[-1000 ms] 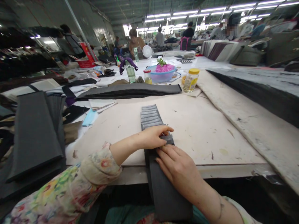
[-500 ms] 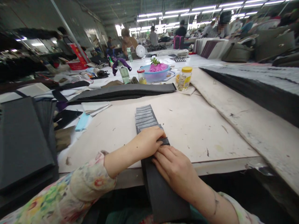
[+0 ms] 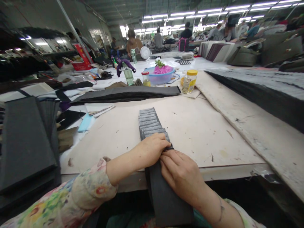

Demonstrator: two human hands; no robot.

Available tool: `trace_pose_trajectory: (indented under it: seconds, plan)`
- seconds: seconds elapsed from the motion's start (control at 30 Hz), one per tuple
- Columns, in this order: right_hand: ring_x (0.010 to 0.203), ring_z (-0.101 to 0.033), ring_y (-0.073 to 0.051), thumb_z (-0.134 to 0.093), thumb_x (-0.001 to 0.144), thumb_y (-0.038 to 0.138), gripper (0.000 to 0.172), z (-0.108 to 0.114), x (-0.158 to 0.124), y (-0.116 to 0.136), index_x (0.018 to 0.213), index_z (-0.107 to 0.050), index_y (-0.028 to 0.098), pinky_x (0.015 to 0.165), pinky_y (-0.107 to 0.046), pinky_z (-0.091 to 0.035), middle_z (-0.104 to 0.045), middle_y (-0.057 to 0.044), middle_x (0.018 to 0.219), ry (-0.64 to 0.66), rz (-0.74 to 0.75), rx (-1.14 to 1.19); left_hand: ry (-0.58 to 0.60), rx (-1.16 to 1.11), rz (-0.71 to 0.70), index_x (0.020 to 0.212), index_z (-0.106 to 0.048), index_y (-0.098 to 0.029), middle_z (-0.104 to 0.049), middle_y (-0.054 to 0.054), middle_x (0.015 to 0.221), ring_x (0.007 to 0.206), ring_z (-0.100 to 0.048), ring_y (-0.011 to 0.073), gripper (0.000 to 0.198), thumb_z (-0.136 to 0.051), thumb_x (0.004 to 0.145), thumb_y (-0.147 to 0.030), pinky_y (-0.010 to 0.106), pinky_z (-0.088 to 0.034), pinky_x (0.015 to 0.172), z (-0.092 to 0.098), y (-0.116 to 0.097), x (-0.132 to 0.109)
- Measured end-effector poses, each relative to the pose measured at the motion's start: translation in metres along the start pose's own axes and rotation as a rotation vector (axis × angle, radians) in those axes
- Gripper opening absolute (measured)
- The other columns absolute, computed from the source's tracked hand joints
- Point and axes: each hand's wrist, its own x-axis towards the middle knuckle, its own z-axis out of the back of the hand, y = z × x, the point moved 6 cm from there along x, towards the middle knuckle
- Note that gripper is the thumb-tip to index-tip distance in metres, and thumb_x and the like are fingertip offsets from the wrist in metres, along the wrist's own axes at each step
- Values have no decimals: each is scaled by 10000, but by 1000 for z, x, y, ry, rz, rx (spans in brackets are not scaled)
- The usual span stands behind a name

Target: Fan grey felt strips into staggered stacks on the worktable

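Note:
A stack of long dark grey strips hangs over the table's front edge onto my lap. Their far ends lie fanned out in steps on the cream board. My left hand rests on the fan's near end, fingers curled and pinching a strip end. My right hand lies just behind it on the stack, fingers pressed flat on the top strip and touching the left hand's fingertips.
A pile of long dark sheets lies across the table behind the board. Dark panels are stacked at the left. A yellow-lidded jar, a blue basin and bottles stand further back. People work at distant tables.
My left hand's fingers have curled in from stretched out to a pinch on the strip end. Both hands have drawn slightly nearer to me, baring one more fanned strip end.

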Motion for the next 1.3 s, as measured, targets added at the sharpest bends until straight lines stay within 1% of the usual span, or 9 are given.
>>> trace_pose_trajectory:
  seconds: [0.2,0.3,0.4,0.47,0.7,0.83,0.97,1.17,1.3]
  plan:
    - [738,-514,-169,-416,864,178,159,1,12,-9,799,-561,185,676,-306,-425,-557,-33,742,95,-33,4,-41,-217,137,987,-601,-161,-574,38,939,928,-513,162,229,-529,777,-104,268,-406,844,10,25,-23]
    - [807,-521,-192,-477,846,238,126,0,20,-17,927,-554,179,716,-336,-432,-574,-56,843,95,-59,-22,-61,-234,190,976,-588,-163,-574,32,934,926,-514,168,224,-550,759,-117,280,-410,834,13,31,-35]
    - [931,-503,-231,-541,810,305,295,-2,26,-23,1070,-516,167,796,-388,-425,-567,-93,998,93,-73,-42,-69,-235,229,989,-580,-167,-572,34,935,925,-513,170,239,-551,757,-116,284,-415,823,12,32,-41]
    - [961,-495,-235,-543,809,313,326,-6,28,-25,1097,-509,164,820,-397,-421,-558,-96,1033,135,-74,-25,-93,-221,244,974,-581,-167,-569,37,935,922,-511,170,216,-543,767,-121,284,-419,814,12,31,-43]
    - [939,-493,-212,-506,836,268,234,-13,30,-23,1042,-548,167,832,-388,-424,-557,-78,1002,253,-54,34,-104,-84,238,910,-575,-161,-548,35,880,864,-507,163,123,-487,824,-151,275,-429,771,7,25,-44]
    - [856,-505,-203,-472,852,238,174,-14,30,-17,956,-582,151,781,-367,-444,-567,-71,890,250,8,-27,-92,37,182,921,-559,-158,-533,47,893,868,-488,166,177,-396,864,-123,296,-421,795,1,17,-44]
    - [770,-514,-201,-456,855,212,159,-13,30,-12,877,-600,149,709,-355,-457,-561,-62,790,222,71,-124,-85,130,160,903,-558,-151,-522,52,858,804,-473,176,187,-374,877,-137,306,-430,742,-3,12,-50]
    - [802,-533,-190,-437,871,292,213,-7,28,-9,875,-608,165,693,-319,-461,-572,-69,811,175,76,-122,-143,35,221,1116,-516,-161,-544,63,951,900,-480,179,304,-358,865,-94,319,-428,816,-2,11,-75]
    - [815,-536,-202,-429,873,309,240,-6,26,-5,877,-613,154,710,-337,-461,-586,-85,828,134,77,-149,-198,-108,233,1137,-525,-157,-550,73,1013,951,-489,168,342,-366,846,-70,302,-424,853,1,15,-85]
